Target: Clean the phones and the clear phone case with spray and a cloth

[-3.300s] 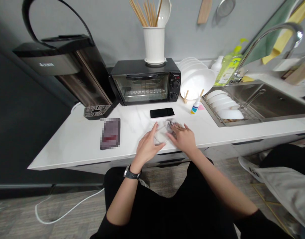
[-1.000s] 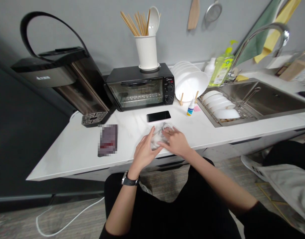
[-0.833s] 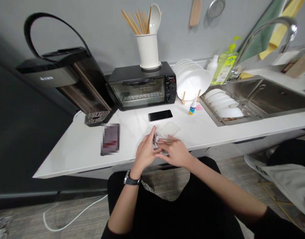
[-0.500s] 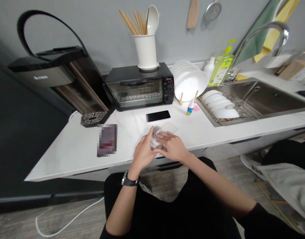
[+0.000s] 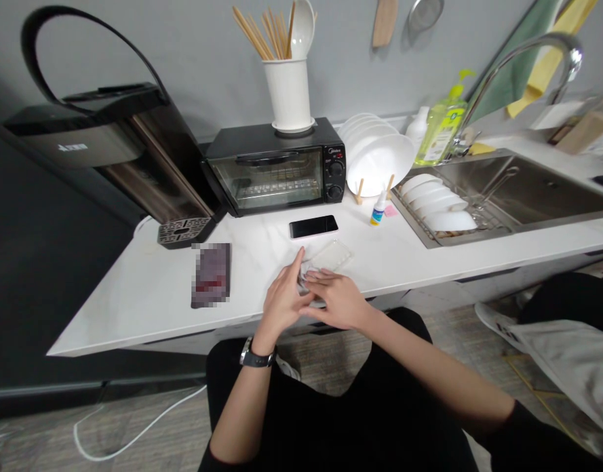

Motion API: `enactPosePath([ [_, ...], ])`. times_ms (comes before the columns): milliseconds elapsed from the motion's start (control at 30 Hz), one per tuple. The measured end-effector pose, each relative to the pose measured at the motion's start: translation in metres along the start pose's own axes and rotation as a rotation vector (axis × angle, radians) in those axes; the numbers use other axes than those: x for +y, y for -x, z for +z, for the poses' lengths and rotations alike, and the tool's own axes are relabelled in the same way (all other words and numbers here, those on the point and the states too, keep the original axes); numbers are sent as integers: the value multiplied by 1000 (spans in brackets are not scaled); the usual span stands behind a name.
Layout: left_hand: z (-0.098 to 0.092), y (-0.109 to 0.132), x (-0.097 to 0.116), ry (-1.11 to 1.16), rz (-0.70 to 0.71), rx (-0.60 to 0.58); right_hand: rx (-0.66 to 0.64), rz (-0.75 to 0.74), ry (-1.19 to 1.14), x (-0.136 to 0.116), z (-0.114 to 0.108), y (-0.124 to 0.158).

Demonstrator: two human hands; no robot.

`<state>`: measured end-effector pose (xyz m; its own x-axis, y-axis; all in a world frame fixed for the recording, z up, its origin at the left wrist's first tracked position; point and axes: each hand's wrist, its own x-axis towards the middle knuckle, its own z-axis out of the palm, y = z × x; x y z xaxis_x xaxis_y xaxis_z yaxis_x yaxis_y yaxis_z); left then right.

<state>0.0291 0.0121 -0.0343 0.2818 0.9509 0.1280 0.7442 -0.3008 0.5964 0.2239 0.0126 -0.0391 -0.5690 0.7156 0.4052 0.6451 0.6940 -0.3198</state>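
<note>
My left hand (image 5: 280, 300) and my right hand (image 5: 339, 301) meet at the front edge of the white counter (image 5: 149, 295). Their fingertips pinch a small pale, partly clear thing (image 5: 309, 280) between them; I cannot make out what it is. The left hand's fingers point up and away, and a watch sits on that wrist. Just beyond the fingers a clear phone case (image 5: 331, 255) lies flat on the counter, apart from both hands. A black phone (image 5: 313, 227) lies face up behind the case.
A dark flat item (image 5: 212, 274) lies to the left. At the back stand a black machine (image 5: 119, 151), a toaster oven (image 5: 276, 172) with a utensil pot (image 5: 288, 92), white plates (image 5: 383, 160) and a small bottle (image 5: 378, 211). Right: sink (image 5: 522, 190), another person's leg (image 5: 557, 341).
Both hands have drawn back from the clear case toward the counter edge, lifting a small pale thing off it. The case now lies uncovered beyond the fingers.
</note>
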Motion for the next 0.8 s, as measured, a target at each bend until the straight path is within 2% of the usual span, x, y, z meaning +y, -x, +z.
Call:
enactPosePath([
  [67, 1, 0, 1, -11, -9, 6, 5, 34, -10, 6, -4, 9],
  [133, 2, -1, 1, -16, -5, 18, 38, 161, 75, 25, -12, 12],
  [233, 3, -1, 2, -15, -1, 27, 75, 285, 203, 41, -15, 4],
  [333, 2, -1, 1, -6, 7, 33, 46, 144, 136, 20, -2, -5],
  [433, 1, 0, 0, -8, 12, 25, -2, 17, -14, 1, 3, 1],
  [500, 2, 0, 0, -17, 3, 25, 6, 64, -14, 10, -4, 8],
  [633, 4, 0, 0, -28, 11, 28, 83, 266, 188, 44, -17, 6],
  [700, 4, 0, -1, -25, 21, 28, 67, 228, 225, 43, -13, -2],
  [800, 2, 0, -3, -15, 25, 14, -6, 41, 102, 20, -2, -5],
])
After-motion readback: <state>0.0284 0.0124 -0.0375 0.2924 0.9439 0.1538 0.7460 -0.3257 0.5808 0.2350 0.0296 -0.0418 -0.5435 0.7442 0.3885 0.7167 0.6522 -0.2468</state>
